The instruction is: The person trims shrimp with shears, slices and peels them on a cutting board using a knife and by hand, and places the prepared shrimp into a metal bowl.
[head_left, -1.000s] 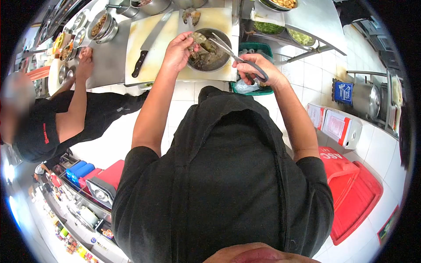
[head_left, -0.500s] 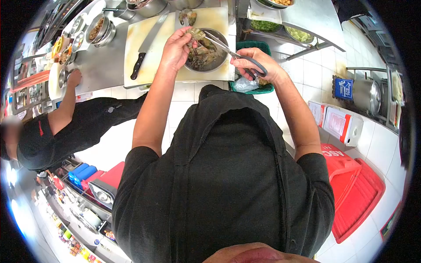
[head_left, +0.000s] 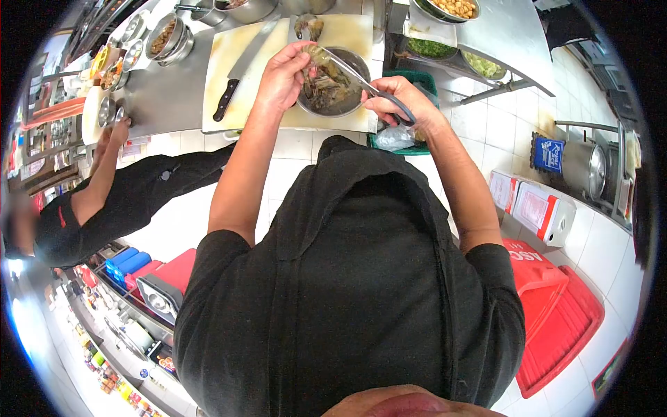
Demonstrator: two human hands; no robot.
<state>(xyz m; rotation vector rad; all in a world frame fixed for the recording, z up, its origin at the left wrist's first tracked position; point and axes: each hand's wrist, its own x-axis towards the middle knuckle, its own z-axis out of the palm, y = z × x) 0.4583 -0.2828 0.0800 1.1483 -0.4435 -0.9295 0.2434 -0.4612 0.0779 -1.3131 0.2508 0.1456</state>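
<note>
My left hand (head_left: pixel 283 75) pinches a shrimp (head_left: pixel 316 57) above the left rim of a metal bowl (head_left: pixel 338 109). Several more shrimp (head_left: pixel 326 90) lie in the bowl. Scissors (head_left: pixel 379 91) are held in my right hand (head_left: pixel 406 104), their blades angled up and left to the held shrimp and looking nearly closed. The bowl stands on a yellowish-white cutting board (head_left: pixel 219 80). A large knife (head_left: pixel 240 75) with a black handle rests on the board, left of my left hand. Behind the bowl, shrimp pieces (head_left: pixel 308 27) lie on the board.
To the left, a co-worker (head_left: pixel 104 184) in dark clothes stands at the metal counter (head_left: pixel 167 104), near small bowls (head_left: pixel 163 38). A green basket (head_left: pixel 422 83) with plastic sits below the board's right side. Red bins (head_left: pixel 556 313) stand at the right, by boxes (head_left: pixel 531 205).
The scissors' handles have come together, and the blades have closed at the shrimp in my left hand. The co-worker's arm has moved to the small cups at the counter's left end.
</note>
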